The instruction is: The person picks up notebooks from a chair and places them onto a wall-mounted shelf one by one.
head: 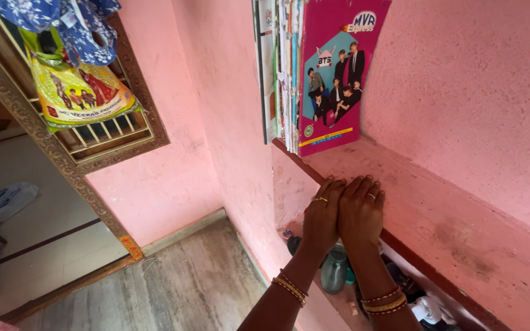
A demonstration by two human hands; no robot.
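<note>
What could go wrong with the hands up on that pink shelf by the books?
The books stand upright near the shelf edge with nothing propping their open side, so a bump from the left hand or right hand might tip them. They could fall onto the bottle below.

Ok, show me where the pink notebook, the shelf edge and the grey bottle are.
pink notebook (pixel 332 73), head view, middle of its front cover.
shelf edge (pixel 424 265), head view, dark front lip right of the hands.
grey bottle (pixel 334 270), head view, its body between the forearms.
</note>
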